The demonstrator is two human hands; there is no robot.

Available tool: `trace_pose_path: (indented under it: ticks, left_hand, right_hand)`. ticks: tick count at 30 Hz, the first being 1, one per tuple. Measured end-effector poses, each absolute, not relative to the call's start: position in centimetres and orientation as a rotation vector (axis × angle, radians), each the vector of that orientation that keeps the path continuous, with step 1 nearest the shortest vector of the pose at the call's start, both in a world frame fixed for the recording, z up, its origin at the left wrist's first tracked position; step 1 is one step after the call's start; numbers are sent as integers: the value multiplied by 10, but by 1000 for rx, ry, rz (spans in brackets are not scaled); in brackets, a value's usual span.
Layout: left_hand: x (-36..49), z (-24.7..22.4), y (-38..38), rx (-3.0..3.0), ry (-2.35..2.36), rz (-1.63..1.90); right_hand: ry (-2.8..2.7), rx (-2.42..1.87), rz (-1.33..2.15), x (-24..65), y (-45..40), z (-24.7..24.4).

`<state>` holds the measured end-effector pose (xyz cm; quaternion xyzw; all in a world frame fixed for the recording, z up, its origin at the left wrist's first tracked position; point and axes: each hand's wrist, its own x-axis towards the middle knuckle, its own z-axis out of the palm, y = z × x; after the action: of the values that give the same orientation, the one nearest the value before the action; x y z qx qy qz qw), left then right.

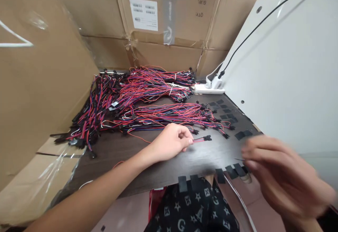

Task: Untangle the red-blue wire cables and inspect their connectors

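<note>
My left hand is closed in a pinch on a wire harness just above the dark table. Its red and black wires come out to the right of my fingertips and end in a black connector. My right hand is blurred by motion over the table's right front corner. Its thumb and fingers look pressed together, and a thin dark sliver shows at the tips, too smeared to name. Below and left of it, black tape pieces hang along the table's front edge. Behind my left hand lies a bundle of wire harnesses.
More tied harness bundles and a loose heap cover the table's back and left. A white power strip sits at the back right. Black tape squares stick near the right edge. Cardboard and a white panel enclose the table.
</note>
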<state>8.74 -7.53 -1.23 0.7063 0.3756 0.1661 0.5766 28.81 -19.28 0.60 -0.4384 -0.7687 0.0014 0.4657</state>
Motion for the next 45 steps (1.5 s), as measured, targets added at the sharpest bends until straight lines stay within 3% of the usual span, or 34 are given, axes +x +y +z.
trace_pose_path:
  ticks: [6,13,21,32,45]
  left_hand:
    - [87,-12,-81,2015,859,398]
    - [85,-14,-81,1914,896,294]
    - [85,-17,-80,1458,849,225]
    - [79,-17,-75,1572,834,126]
    - [86,-9,-82,1998,882,286]
  right_hand:
    - [-2459,-1263,591,277,-142,11]
    - [-2363,-1253,1053,277,-120,5]
    - [-2260,-1206,1150,292,-130,6]
    - [-2280,-1198,1319,303,-132,6]
    - [-2324,-1331,871,274,-116,15]
